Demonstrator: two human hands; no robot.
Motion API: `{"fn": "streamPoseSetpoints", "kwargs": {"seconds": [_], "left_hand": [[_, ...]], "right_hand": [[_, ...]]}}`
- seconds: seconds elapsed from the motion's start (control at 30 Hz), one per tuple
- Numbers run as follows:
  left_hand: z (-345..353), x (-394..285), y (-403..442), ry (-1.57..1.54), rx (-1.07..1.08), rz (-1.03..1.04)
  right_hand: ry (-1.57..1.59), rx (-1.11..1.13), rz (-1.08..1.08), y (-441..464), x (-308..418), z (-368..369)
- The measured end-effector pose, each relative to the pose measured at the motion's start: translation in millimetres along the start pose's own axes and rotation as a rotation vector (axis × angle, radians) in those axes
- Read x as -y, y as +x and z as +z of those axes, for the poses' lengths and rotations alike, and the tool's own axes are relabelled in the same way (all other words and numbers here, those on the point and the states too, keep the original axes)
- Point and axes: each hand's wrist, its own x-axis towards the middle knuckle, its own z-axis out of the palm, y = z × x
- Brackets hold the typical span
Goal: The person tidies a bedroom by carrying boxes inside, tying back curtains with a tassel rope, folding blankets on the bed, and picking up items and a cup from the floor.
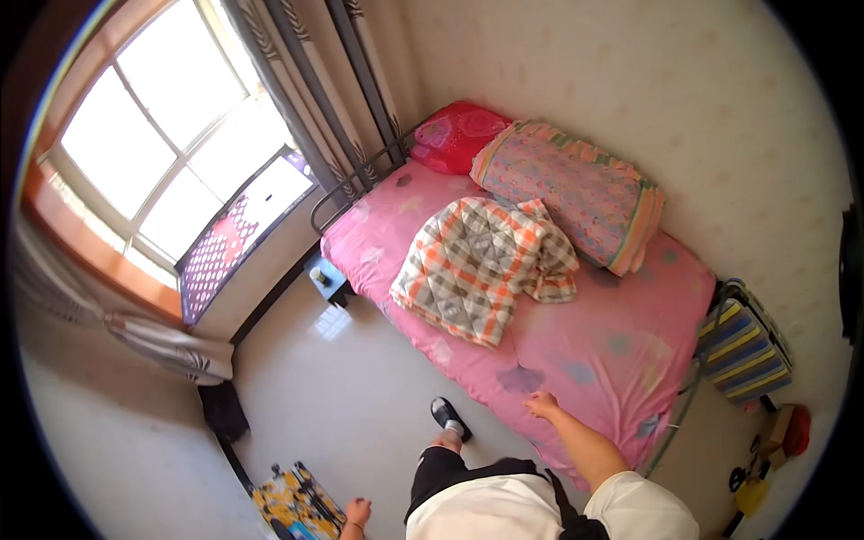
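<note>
By the patterned case [300, 502] the left hand [358, 512] is held half-curled, seemingly empty; the plaid garment [477, 265] is laid on the bed [621, 360]; the right hand [541, 404] is held loosely curled, seemingly empty — approach seems in hand, further reach called for.

Daylight comes in through the window [166, 126], whose panes burn out to plain white. A pale patch of glare sits on the glossy floor [306, 378]. The bed [576, 351] is brightly and evenly lit, with soft shadows; the wall [99, 432] at lower left looks dimmer. Wide-angle distortion bends straight lines, black rounds off the corners, and blue fringes the upper left edge.
</note>
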Motion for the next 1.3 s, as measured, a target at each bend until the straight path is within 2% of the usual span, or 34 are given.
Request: {"fn": "streamPoseSetpoints", "kwargs": {"seconds": [0.07,0.1,0.17,0.2,0.3,0.4,0.43,0.47,0.5,0.53,0.57,0.63,0.67,0.7,0.73,0.83,0.93,0.97,1.03,1.1,1.17,1.2,1.27,1.3], "left_hand": [[-41.9,-133.6,76.1,0.231,-0.139,0.232],[-65.7,-230.0,84.5,0.302,-0.179,0.276],[-86.8,-356.2,151.9,0.280,-0.164,0.412],[-94.4,-429.1,166.8,0.279,-0.117,0.459],[-75.4,-608.0,241.8,0.251,0.074,0.581],[-7.7,-721.3,334.5,0.260,0.230,0.686],[22.6,-756.5,350.9,0.313,0.374,0.695],[61.9,-764.8,395.1,0.315,0.396,0.841],[96.1,-788.9,410.6,0.347,0.418,0.798],[128.6,-803.9,415.3,0.244,0.507,0.781],[166.4,-812.6,437.7,0.044,0.808,0.762],[179.9,-816.2,454.2,0.063,0.724,0.723],[184.6,-816.2,466.3,0.076,0.724,0.655],[183.9,-818.5,472.8,0.091,0.717,0.586],[182.0,-831.1,472.5,0.203,0.663,0.531],[176.6,-839.2,479.3,0.380,0.727,0.566],[115.3,-851.7,412.2,0.293,1.154,0.449],[94.7,-862.1,379.2,0.278,1.269,0.409],[58.8,-896.2,309.9,0.063,1.499,0.283],[32.7,-905.9,247.9,-0.141,1.739,0.364],[-6.4,-924.3,188.2,-0.143,1.980,0.239],[-4.4,-926.3,162.2,-0.115,2.021,0.285],[0.5,-933.4,99.6,0.082,2.141,0.394],[10.5,-945.8,65.2,0.247,2.210,0.470]], "right_hand": [[0.061,-0.006,0.185,73.3,30.0,9.8],[0.037,-0.014,0.179,101.3,54.1,11.4],[0.019,-0.016,0.185,154.3,82.5,31.6],[-0.074,-0.248,0.091,183.4,88.9,48.0],[0.734,-0.072,-0.002,206.1,215.6,3.8],[0.901,-0.311,0.018,309.5,226.6,1.4],[0.889,-0.299,0.115,342.9,221.9,1.7],[0.877,-0.260,0.239,352.4,215.0,14.5],[0.755,-0.520,0.163,363.9,201.9,28.4],[0.588,-0.778,0.117,377.3,186.4,43.6],[0.668,-0.697,0.160,377.8,189.1,33.0],[0.841,-0.502,0.231,334.1,230.5,13.0],[0.922,-0.270,0.504,326.3,225.8,10.9],[0.949,-0.221,0.508,323.5,215.0,26.3],[0.844,-0.399,0.341,316.1,234.8,39.7],[1.288,-0.361,0.431,274.1,276.0,59.4],[1.342,-0.661,0.330,159.1,341.8,50.7],[1.171,-0.777,0.342,101.9,324.9,34.1],[1.030,-1.119,0.067,12.5,402.7,-10.8],[0.948,-1.386,0.059,-87.3,510.9,-52.6],[1.014,-1.548,-0.159,-171.9,580.0,-86.2],[1.038,-1.624,-0.297,-197.8,599.0,-103.3],[0.269,-1.767,-0.288,-232.1,675.5,-149.4],[0.081,-1.809,-0.299,-242.2,705.7,-168.8]]}}
